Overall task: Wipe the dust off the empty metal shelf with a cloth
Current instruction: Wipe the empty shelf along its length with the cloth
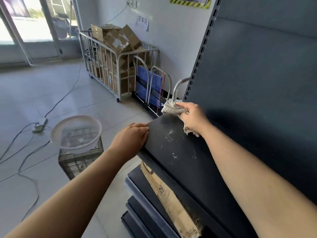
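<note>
The dark grey metal shelf (180,152) runs from the centre toward the lower right, its top smeared with pale dust streaks. My right hand (193,117) grips a bunched beige striped cloth (172,108) and presses it on the shelf's far left corner. Part of the cloth hangs out below my wrist. My left hand (132,136) holds the shelf's left end, fingers curled over its edge. The tall dark back panel (257,74) rises behind the shelf.
A white basin (75,133) sits on a wire crate (80,160) left of the shelf. Lower shelves carry a flattened cardboard piece (171,200). A cage cart of cardboard boxes (113,66) and blue folded trolleys (151,86) stand by the wall. Cables and a power strip (40,125) lie on the floor.
</note>
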`<control>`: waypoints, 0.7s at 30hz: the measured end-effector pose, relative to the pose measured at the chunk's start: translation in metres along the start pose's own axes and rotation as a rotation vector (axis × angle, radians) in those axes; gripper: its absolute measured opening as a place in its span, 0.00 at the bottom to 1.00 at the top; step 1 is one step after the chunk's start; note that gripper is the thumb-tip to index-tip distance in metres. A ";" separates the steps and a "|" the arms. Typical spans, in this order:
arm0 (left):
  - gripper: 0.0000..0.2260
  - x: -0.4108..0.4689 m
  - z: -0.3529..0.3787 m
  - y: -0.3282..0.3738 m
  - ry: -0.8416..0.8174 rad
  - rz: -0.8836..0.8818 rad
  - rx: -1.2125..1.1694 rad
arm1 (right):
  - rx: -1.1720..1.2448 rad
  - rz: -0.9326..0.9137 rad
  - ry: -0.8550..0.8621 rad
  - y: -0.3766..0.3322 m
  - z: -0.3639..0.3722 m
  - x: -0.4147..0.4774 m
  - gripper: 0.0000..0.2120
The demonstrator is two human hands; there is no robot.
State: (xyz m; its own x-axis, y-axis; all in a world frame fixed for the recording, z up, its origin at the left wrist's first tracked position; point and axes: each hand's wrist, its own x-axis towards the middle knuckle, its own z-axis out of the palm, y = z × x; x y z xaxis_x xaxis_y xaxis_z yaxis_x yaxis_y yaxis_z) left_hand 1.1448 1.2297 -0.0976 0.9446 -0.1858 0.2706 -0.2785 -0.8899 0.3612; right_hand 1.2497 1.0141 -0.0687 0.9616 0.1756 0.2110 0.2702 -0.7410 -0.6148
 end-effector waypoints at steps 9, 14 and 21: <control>0.12 -0.001 0.001 0.006 0.043 -0.045 0.000 | 0.251 -0.085 -0.357 -0.005 -0.042 -0.090 0.20; 0.13 -0.003 -0.002 0.009 0.028 -0.049 -0.006 | 0.216 -0.098 -0.384 -0.006 -0.030 -0.093 0.22; 0.12 -0.010 -0.005 0.007 0.044 -0.072 -0.074 | 0.100 -0.167 -0.225 -0.005 0.014 -0.037 0.21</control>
State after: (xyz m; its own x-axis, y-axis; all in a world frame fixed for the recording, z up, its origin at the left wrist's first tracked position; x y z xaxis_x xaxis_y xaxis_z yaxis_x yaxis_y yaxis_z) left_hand 1.1321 1.2274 -0.0932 0.9546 -0.1025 0.2797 -0.2236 -0.8670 0.4453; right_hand 1.2136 1.0202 -0.0837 0.8871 0.4371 0.1486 0.4181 -0.6243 -0.6599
